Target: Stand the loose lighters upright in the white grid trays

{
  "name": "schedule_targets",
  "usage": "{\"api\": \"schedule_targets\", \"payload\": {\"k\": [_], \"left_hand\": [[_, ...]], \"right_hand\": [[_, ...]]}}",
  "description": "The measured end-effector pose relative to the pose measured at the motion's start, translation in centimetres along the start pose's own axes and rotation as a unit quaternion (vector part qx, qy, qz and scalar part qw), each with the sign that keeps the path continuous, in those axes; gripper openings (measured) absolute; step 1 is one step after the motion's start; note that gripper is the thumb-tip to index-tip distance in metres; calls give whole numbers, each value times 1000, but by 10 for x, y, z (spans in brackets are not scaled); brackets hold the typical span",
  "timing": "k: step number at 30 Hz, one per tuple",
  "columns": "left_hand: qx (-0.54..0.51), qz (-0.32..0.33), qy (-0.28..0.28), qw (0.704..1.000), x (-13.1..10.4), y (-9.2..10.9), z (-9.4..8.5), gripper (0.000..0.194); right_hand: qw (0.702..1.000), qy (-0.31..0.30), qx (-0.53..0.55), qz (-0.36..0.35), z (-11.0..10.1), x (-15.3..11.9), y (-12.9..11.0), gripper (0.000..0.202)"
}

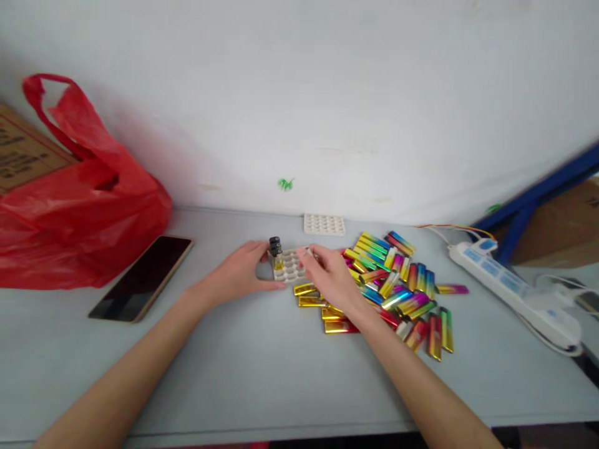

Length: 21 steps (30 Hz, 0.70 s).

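Observation:
My left hand (238, 271) curves round the left end of a white slotted tray (294, 267), thumb along its front edge and fingers by its back corner. Several shiny lighters (277, 259) with dark tops stand upright in the tray's left row, beside my left fingers. Over the tray's right end, my right hand (330, 274) is closed, thumb and fingertips together; what they pinch, if anything, I cannot make out. A loose pile of metallic, many-coloured lighters (397, 293) lies right of the tray, partly hidden by my right hand and forearm.
Behind the tray, a second white slotted tray (324, 224) lies near the wall. To the left are a phone (143, 279) and a red plastic bag (93, 218) by a cardboard box (28, 149). A white power strip (515, 296) with cables lies at the right.

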<state>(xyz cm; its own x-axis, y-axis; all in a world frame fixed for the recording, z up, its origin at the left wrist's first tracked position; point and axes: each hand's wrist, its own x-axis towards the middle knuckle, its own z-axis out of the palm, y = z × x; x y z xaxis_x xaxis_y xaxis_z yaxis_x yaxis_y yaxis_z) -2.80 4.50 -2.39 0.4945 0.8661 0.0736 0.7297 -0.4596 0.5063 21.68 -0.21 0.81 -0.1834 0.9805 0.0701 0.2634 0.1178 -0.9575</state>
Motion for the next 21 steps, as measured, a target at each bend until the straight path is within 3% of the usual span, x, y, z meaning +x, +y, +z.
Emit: {"api": "schedule_targets", "payload": {"k": [3, 7, 16, 21], "left_hand": [[6, 10, -1, 1000, 0, 1, 0, 62], [1, 8, 1, 1000, 1, 3, -1, 66], [9, 1, 5, 1000, 0, 3, -2, 67], [11, 7, 11, 1000, 1, -1, 1, 67]], "right_hand": [[992, 23, -119, -39, 4, -11, 6, 63], [977, 62, -193, -61, -7, -17, 10, 56], [963, 75, -241, -92, -7, -19, 10, 34], [964, 90, -230, -96, -5, -19, 9, 45]]}}
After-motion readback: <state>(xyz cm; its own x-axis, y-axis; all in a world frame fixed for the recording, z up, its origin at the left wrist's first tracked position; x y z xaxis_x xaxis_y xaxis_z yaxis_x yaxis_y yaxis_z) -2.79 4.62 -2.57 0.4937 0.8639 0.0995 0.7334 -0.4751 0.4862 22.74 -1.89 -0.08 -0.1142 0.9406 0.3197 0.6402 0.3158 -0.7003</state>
